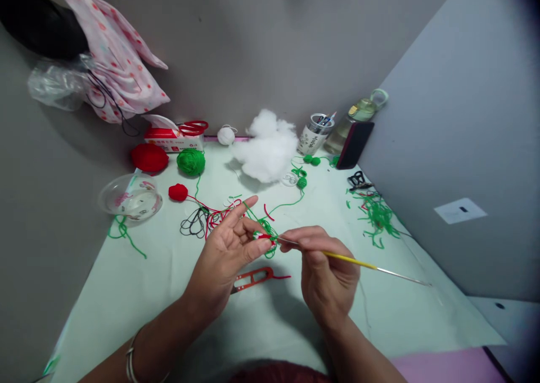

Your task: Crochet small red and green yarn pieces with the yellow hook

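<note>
Between thumb and fingers, my left hand pinches a small crochet piece in red, white and green. Its index finger is stretched out, with green yarn running over it. My right hand grips a crochet hook with a yellow handle and metal ends; the near tip meets the edge of the piece. Loose green yarn hangs behind the work. Under my hands on the table lie orange thread snips, beside a short red yarn end. The hook's exact tip is too small to make out.
White stuffing sits at the back, near a pen cup, a bottle and a leaning phone. Green and red yarn balls and a plastic bowl stand left. Green scraps lie right.
</note>
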`<state>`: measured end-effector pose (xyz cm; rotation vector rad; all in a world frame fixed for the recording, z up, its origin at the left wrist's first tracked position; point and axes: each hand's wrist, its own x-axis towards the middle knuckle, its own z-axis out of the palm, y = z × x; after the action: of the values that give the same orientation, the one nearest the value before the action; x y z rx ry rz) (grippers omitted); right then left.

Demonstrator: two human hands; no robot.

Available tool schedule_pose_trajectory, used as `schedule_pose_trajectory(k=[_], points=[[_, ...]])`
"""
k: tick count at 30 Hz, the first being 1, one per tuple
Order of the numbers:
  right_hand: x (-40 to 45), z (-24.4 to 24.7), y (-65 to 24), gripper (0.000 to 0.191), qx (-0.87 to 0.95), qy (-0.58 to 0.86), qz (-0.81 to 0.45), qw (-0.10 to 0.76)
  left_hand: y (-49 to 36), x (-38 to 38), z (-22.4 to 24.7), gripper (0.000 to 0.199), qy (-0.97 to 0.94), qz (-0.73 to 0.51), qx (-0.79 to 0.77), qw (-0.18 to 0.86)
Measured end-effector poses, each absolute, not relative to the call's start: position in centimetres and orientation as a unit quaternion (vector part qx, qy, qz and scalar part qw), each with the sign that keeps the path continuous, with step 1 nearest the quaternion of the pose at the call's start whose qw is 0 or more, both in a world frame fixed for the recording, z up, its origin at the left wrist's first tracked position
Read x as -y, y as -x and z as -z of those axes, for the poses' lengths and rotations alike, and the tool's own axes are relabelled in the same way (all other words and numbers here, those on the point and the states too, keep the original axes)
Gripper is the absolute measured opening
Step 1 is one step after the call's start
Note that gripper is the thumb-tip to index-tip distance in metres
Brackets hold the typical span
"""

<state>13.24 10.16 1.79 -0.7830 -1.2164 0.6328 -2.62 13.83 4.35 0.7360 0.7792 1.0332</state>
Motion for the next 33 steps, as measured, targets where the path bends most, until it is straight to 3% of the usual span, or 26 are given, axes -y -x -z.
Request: schedule_pose_trajectory(k=[11,33], points=[[-10.3,-2.2,-13.7,0.016,0.514,0.372,-0.309,0.708,2.9,-13.9,-4.4,0.075,-0.460,-0.472,-0.396,0.639],[-11.5,-2.6,-14.0,0.012,0.433,0.366,-0.453,0.688,3.0,-14.1,-3.0,0.048,-0.424,-0.452,-0.344,0.705]])
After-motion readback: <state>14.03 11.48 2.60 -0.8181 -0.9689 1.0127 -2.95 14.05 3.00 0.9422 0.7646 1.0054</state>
